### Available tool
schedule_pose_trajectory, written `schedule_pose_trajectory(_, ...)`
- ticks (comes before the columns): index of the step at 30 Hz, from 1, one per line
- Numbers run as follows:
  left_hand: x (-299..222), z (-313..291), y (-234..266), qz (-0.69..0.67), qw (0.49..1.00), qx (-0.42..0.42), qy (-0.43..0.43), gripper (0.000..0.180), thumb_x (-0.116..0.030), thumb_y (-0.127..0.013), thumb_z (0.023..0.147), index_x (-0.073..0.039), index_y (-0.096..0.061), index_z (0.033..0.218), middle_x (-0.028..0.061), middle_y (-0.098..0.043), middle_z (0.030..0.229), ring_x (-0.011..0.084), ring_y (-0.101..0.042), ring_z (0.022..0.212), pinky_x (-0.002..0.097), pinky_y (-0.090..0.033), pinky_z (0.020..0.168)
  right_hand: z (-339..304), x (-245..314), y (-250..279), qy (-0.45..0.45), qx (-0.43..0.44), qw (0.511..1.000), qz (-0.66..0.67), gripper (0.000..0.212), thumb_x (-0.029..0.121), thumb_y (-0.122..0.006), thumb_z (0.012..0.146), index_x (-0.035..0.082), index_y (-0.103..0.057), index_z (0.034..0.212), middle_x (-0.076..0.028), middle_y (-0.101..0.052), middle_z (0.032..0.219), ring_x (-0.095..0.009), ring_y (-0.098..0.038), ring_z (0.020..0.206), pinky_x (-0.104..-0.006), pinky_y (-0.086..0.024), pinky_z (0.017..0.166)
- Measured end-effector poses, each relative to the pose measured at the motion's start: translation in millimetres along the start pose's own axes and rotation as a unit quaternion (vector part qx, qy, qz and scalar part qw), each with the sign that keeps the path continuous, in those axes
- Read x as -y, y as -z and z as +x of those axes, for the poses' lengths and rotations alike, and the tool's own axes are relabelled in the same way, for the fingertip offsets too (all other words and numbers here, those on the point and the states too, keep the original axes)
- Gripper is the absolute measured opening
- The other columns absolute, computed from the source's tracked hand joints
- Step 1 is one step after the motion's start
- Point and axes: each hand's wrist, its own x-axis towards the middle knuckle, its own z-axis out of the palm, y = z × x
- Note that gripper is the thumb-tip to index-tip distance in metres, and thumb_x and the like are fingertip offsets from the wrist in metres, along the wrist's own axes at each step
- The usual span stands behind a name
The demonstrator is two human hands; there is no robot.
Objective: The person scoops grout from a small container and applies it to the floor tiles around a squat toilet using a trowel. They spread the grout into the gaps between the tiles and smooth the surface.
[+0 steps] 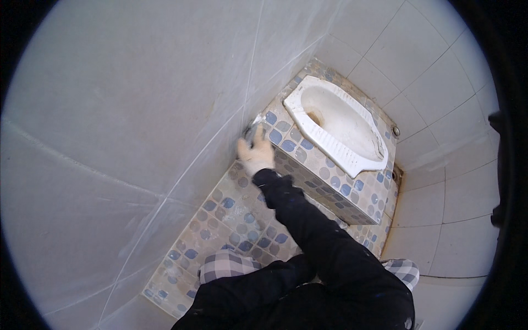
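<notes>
My right hand (pixel 256 157), in a pale glove, reaches to the front left corner of a raised tiled step (pixel 324 193), right beside the grey wall. Its thumb and a finger are bent around a small dark thing (pixel 249 132); blur hides what that is. A whitish patch (pixel 258 119) shows on the step's corner just beyond the fingertips. Set into the top of the step is a white squat toilet (pixel 344 124) with brownish stains in its bowl. My left arm (pixel 258 283) lies folded across the lower edge, and its hand is hidden.
A large grey wall (pixel 126 99) rises close on the left. Pale tiled walls (pixel 423 71) stand behind and to the right. Below the step lies a floor of patterned tiles (pixel 236 214). Grey-and-white checked cloth (pixel 228 265) shows by my left arm. A round metal fitting (pixel 395 131) sits near the right wall.
</notes>
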Motion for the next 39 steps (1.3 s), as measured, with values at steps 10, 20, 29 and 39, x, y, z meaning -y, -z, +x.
schedule_pose_trajectory(10,4,-19,3,-0.015,0.999,0.031,0.031,0.041,-0.029,-0.057,0.087,-0.008,-0.069,0.121,0.0191,-0.065,0.126,0.0351,-0.062,0.118,0.0487,-0.05,0.096,-37,-30,54,0.027,0.033,0.994,0.102,0.064,0.034,-0.063,0.082,0.001,-0.051,0.136,-0.031,-0.066,0.096,-0.048,-0.064,0.098,-0.0471,-0.05,0.087)
schedule_pose_trajectory(20,8,-23,1,-0.011,0.998,0.042,0.054,0.04,-0.03,-0.055,0.088,-0.007,-0.071,0.116,0.0198,-0.067,0.121,0.0356,-0.064,0.114,0.049,-0.05,0.095,2,-13,35,-0.049,0.257,0.964,-0.043,0.068,0.047,-0.057,0.084,-0.003,-0.054,0.13,-0.036,-0.064,0.102,-0.05,-0.062,0.102,-0.0494,-0.05,0.089)
schedule_pose_trajectory(29,44,3,-43,-0.048,0.983,0.028,0.176,0.04,-0.033,-0.053,0.09,-0.005,-0.073,0.111,0.0214,-0.069,0.116,0.0361,-0.066,0.11,0.0498,-0.051,0.092,-143,-100,208,-0.149,0.312,0.936,0.067,0.062,0.021,-0.065,0.089,0.003,-0.047,0.146,-0.01,-0.068,0.115,-0.014,-0.06,0.099,-0.0289,-0.048,0.091)
schedule_pose_trajectory(39,65,8,-67,-0.672,0.684,-0.167,0.23,0.068,-0.052,-0.062,0.09,-0.007,-0.049,0.139,0.0171,-0.059,0.131,0.0335,-0.068,0.102,0.0425,-0.058,0.076,-237,-248,252,-0.41,-0.044,0.823,0.391,0.032,0.022,-0.067,0.083,0.007,-0.067,0.111,-0.005,-0.07,0.094,-0.019,-0.066,0.077,-0.0331,-0.054,0.075)
